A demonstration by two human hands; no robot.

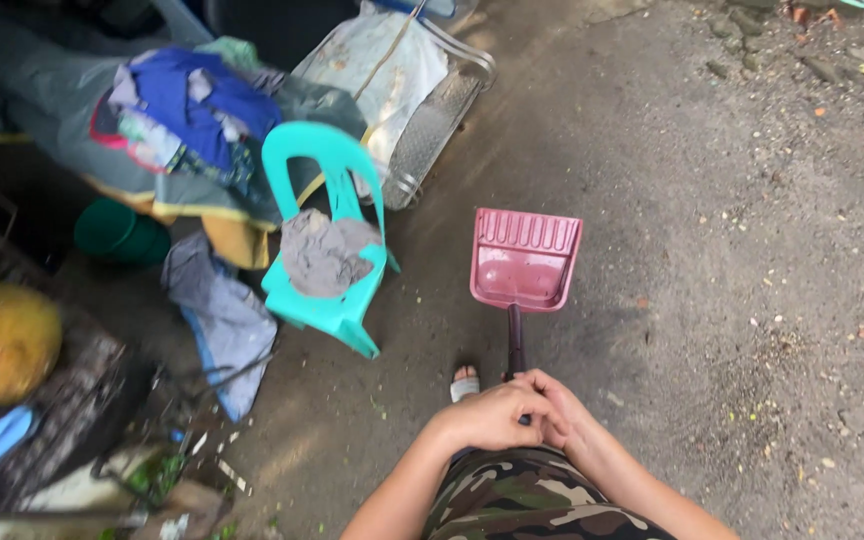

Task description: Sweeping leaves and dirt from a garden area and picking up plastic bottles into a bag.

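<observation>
Low in the middle of the frame, the left hand [492, 415] and the right hand [557, 410] are folded together around the top of the dark handle [516, 340] of a pink dustpan [524, 262], both clamped on it. The pan stands upright on the concrete floor [732, 250], its scoop at frame centre with the ribbed edge uppermost. Just below the scoop, left of the handle, a sandalled foot [464, 382] shows, and camouflage trousers [532, 500] fill the bottom edge.

Just left of the dustpan stands a small turquoise plastic chair [327, 240] with a grey rag [324, 255] on its seat. Behind it, upper left, lies a heap of clothes, a blue garment [197, 105] on top, and a clear plastic basket [432, 120] holding a pale sack. A grey cloth [217, 310] is spread on the floor left of the chair, near a green bucket [117, 232]. At the far left sits a yellow round thing [2, 340] on a dark wire crate [77, 400]. The floor to the right is strewn with small bits of litter and grit.
</observation>
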